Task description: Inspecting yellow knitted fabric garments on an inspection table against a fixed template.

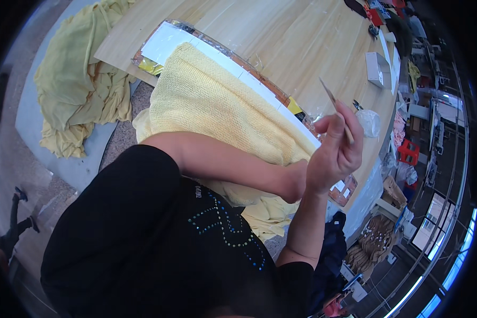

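My right hand [335, 151] is raised over the table's near right side. Between its thumb and fingers it pinches a slim, pointed, tan stick [328, 91], perhaps a pencil. My left forearm reaches across to the right, and my left hand [296, 181] shows only in part behind the right wrist, its fingers hidden. It is nearest the right end of a pale yellow knitted cloth [217, 106]. The cloth lies spread over the table edge. Along its far side runs a long white strip [259, 87] with short marks.
The wooden table [302, 37] stretches away beyond the strip. More yellow knit pieces [74, 79] are heaped at the left. To the right are a white open box [377, 69], a clear plastic roll [368, 123] and a red stool [408, 152]. Another person's legs [17, 222] show at far left.
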Action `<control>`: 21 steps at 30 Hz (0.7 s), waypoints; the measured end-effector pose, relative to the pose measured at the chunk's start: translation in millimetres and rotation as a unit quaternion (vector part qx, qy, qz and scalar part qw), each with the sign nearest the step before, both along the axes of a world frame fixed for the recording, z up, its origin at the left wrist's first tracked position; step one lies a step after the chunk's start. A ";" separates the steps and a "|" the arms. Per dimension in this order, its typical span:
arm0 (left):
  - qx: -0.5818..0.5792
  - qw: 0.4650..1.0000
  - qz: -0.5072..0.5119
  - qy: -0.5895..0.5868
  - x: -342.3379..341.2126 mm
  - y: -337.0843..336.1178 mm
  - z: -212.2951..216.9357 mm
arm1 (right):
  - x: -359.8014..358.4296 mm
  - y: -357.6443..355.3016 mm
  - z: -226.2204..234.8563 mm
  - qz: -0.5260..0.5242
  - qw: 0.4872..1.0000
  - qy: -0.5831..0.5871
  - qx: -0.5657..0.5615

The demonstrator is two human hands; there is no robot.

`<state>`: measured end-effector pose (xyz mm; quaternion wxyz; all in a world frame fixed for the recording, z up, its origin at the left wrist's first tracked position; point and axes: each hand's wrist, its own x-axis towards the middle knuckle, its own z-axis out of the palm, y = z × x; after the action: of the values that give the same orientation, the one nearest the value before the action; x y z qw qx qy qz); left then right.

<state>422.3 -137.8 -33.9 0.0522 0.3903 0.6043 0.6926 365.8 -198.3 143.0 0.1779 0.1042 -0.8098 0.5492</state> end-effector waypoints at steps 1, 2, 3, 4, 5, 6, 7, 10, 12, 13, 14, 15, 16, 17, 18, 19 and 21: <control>-0.223 0.965 -0.027 0.132 -12.1 -63.8 47.8 | 14.7 9.8 -1.7 -0.006 1.000 -0.001 -0.009; -0.348 0.919 -0.075 0.170 -23.9 -136.9 108.2 | 29.7 16.2 -6.0 0.036 0.998 0.002 0.048; -0.300 0.938 -0.032 0.168 -25.4 -185.0 114.4 | 41.0 18.1 -10.7 0.080 0.991 0.007 0.109; -0.346 0.926 -0.097 0.114 -32.6 -235.3 125.7 | 48.1 20.3 -21.3 0.135 0.960 0.069 0.235; -0.407 0.896 -0.159 -0.077 -37.6 -282.0 137.0 | 61.4 15.1 -28.7 0.176 0.945 0.040 0.274; -0.458 0.869 -0.153 -0.105 -41.6 -321.8 136.5 | 74.3 6.1 -37.7 0.192 0.934 0.027 0.300; -0.549 0.810 -0.058 -0.199 -39.5 -350.4 128.1 | 81.1 -2.5 -39.5 0.184 0.919 0.011 0.349; -0.700 0.691 0.076 -0.164 -16.5 -382.4 68.5 | 87.4 -4.5 -78.6 0.176 0.890 -0.029 0.419; -0.278 0.928 0.160 -0.188 2.5 -377.3 25.9 | 85.2 -8.8 -74.3 0.173 0.905 0.000 0.389; -0.276 0.930 0.156 -0.187 8.5 -374.2 24.0 | 87.0 -6.8 -68.8 0.171 0.915 0.020 0.366; -0.241 0.909 0.146 -0.307 14.1 -370.0 23.6 | 88.1 -6.5 -62.3 0.168 0.914 0.019 0.370; -0.203 0.873 0.132 -0.423 19.5 -366.8 24.6 | 87.9 -7.2 -54.1 0.157 0.922 0.049 0.351; -0.199 0.875 0.130 -0.422 23.6 -362.9 31.6 | 85.0 -4.7 -44.8 0.146 0.928 0.082 0.334; -0.166 0.907 0.189 -0.339 26.8 -361.7 43.7 | 77.3 3.1 -38.0 0.118 0.927 0.113 0.337; -0.132 0.926 0.248 -0.252 27.6 -363.4 54.5 | 64.0 14.1 -28.8 0.091 0.926 0.145 0.337; -0.158 0.916 0.207 -0.305 27.6 -378.1 61.6 | 45.9 23.8 -6.3 0.046 0.918 0.190 0.346; -0.169 0.908 0.162 -0.347 22.8 -384.5 86.6 | -4.9 45.3 34.5 -0.055 0.881 0.270 0.386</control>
<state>445.1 -522.2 52.7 0.2112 0.0078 0.7112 0.6705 360.9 -153.1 177.6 0.3653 0.2641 -0.8826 0.1335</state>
